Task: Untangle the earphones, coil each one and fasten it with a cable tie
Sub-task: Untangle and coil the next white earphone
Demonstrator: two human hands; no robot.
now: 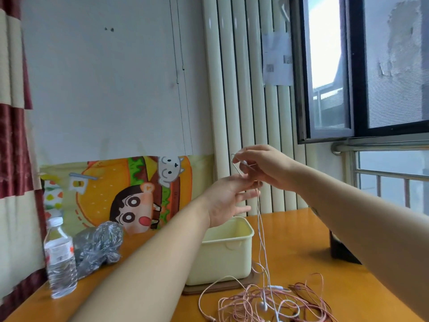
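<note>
Both my arms are raised above the orange table [299, 240]. My right hand [267, 168] pinches a white earphone cable near its top, where the cable makes a small loop. My left hand [228, 198] is just below it, palm up with fingers spread, and the cable passes by its fingertips. The white cable [261, 233] hangs straight down from the hands to a tangled heap of pink, white and dark red earphones [267, 300] on the table's near edge. A white earbud lies in the heap.
A pale yellow plastic box [222, 254] stands on a brown mat behind the tangle. To the left are a water bottle [60, 261] and a crumpled grey plastic bag [97, 245]. A dark object [341, 252] sits at the right. Radiator pipes and a window lie behind.
</note>
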